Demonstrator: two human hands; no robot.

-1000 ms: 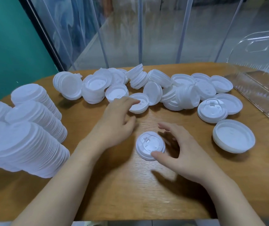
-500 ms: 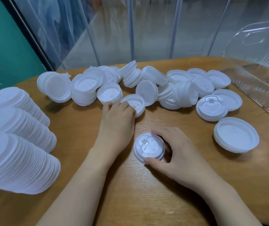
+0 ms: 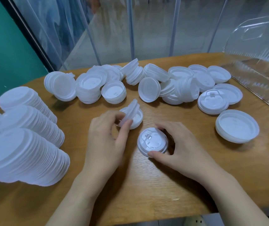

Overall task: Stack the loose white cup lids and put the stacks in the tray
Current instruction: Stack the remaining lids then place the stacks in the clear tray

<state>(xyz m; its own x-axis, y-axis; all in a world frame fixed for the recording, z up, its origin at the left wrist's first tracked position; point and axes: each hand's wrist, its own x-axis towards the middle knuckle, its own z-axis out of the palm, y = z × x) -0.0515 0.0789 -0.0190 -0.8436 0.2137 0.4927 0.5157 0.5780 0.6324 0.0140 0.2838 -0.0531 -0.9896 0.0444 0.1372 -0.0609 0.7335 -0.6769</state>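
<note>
Near the table's front edge (image 3: 146, 209), both hands (image 3: 105, 141) (image 3: 181, 149) grip lids (image 3: 152, 141).

A single head-worn wide-angle camera looks forward and steeply down from the near edge of a wooden table (image 3: 195, 185). It sits close above the person's forearms, which enter from the bottom of the frame. Its view takes in the whole tabletop, out to clear curtain strips (image 3: 130, 30) on the far side.
</note>
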